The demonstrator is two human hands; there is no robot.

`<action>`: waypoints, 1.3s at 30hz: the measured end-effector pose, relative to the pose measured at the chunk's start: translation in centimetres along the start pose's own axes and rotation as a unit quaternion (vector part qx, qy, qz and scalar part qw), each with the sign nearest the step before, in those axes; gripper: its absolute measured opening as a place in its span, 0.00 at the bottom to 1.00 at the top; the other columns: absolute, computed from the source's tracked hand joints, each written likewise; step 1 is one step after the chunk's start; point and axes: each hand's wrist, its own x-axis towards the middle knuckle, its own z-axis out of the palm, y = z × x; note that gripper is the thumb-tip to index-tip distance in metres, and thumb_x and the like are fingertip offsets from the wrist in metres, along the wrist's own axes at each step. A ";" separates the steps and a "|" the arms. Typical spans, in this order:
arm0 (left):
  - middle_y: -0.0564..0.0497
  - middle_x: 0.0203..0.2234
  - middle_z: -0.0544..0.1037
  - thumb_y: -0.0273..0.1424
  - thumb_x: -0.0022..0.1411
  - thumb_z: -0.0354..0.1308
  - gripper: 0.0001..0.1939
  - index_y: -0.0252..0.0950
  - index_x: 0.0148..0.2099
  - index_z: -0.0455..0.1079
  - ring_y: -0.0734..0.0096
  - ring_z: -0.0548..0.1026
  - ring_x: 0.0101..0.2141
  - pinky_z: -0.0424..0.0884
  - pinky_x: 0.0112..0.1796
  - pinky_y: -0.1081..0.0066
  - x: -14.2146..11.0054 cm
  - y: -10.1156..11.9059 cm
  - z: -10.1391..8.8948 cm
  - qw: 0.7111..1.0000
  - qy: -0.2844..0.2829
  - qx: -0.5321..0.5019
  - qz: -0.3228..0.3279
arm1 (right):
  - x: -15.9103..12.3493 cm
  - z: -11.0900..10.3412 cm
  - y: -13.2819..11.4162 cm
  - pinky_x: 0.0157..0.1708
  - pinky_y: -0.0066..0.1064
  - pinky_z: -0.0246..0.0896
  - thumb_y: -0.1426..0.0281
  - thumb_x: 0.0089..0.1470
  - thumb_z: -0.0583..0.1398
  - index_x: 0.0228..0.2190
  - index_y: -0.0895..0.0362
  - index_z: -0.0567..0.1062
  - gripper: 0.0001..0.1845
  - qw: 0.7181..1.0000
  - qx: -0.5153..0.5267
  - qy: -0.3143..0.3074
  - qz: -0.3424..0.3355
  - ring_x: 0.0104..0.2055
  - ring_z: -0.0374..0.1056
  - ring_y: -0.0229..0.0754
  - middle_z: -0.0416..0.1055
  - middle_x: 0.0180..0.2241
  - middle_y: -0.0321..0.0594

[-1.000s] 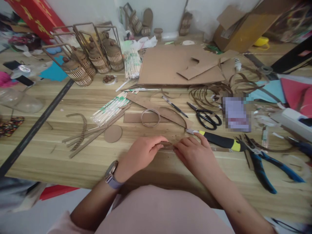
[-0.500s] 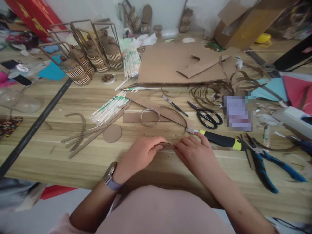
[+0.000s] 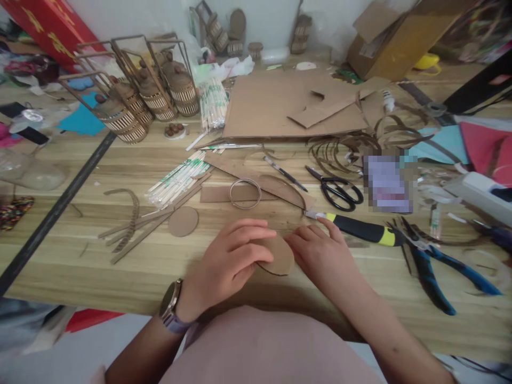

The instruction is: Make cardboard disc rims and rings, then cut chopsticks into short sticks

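Observation:
A round cardboard disc (image 3: pixel 279 255) is between my hands, tilted so its flat face shows. My left hand (image 3: pixel 224 266) grips it from the left, fingers laid over its face and the thumb by its near edge. At the right edge of the disc, my right hand (image 3: pixel 322 256) pinches with curled fingers; its fingertips are partly hidden. Its index finger reaches out near the blade of a utility knife (image 3: pixel 360 228) with a black and yellow handle. Beyond my hands lie a thin ring (image 3: pixel 245 206) and, to the left, another cardboard disc (image 3: pixel 183 221).
Black scissors (image 3: pixel 340 192), a pen (image 3: pixel 286 173) and blue-handled pliers (image 3: pixel 430 266) lie right of centre. Bundled chopsticks (image 3: pixel 178 178) and cardboard strips (image 3: pixel 140 234) are at left. Several lantern-like models (image 3: pixel 182 88) stand behind, beside a large cardboard sheet (image 3: pixel 264 106).
The disc has turned from edge-on to showing its face. My left hand's fingers have opened out from a pinch to lie across it. My right hand stays nearly in place.

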 end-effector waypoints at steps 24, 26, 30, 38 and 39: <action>0.53 0.38 0.80 0.26 0.68 0.50 0.08 0.41 0.45 0.70 0.66 0.77 0.39 0.70 0.40 0.69 0.5 -0.4 1.2 0.960 -0.007 0.062 -0.274 | 1.0 -0.9 0.1 0.60 0.45 0.40 0.79 0.53 0.58 0.24 0.54 0.78 0.13 0.997 -0.036 -0.036 -0.056 0.24 0.64 0.38 0.70 0.23 0.34; 0.53 0.38 0.80 0.26 0.68 0.50 0.08 0.41 0.45 0.69 0.67 0.77 0.39 0.70 0.40 0.69 0.5 -0.4 1.2 0.962 -0.015 0.061 -0.265 | 1.0 -0.9 0.1 0.61 0.45 0.40 0.79 0.52 0.58 0.23 0.54 0.77 0.12 0.997 -0.038 -0.035 -0.058 0.24 0.64 0.38 0.69 0.23 0.34; 0.53 0.38 0.80 0.26 0.68 0.50 0.08 0.41 0.45 0.70 0.66 0.77 0.39 0.70 0.40 0.69 0.4 -0.5 1.2 0.964 -0.019 0.066 -0.259 | 1.0 -0.8 0.1 0.61 0.46 0.39 0.79 0.53 0.58 0.23 0.54 0.77 0.13 0.997 -0.044 -0.034 -0.060 0.24 0.63 0.38 0.70 0.23 0.34; 0.53 0.38 0.80 0.24 0.68 0.51 0.09 0.41 0.45 0.70 0.66 0.77 0.39 0.70 0.41 0.69 0.8 -0.7 1.5 0.964 -0.036 0.058 -0.255 | 1.0 -0.8 0.0 0.61 0.46 0.39 0.78 0.53 0.58 0.23 0.53 0.76 0.12 0.996 -0.051 -0.032 -0.061 0.24 0.64 0.38 0.69 0.23 0.33; 0.53 0.38 0.80 0.25 0.68 0.51 0.09 0.41 0.45 0.70 0.66 0.77 0.39 0.70 0.41 0.68 0.8 -0.7 1.5 0.964 -0.039 0.058 -0.256 | 1.0 -0.8 0.0 0.61 0.46 0.39 0.78 0.53 0.58 0.23 0.54 0.77 0.12 0.996 -0.050 -0.032 -0.060 0.24 0.64 0.38 0.69 0.23 0.34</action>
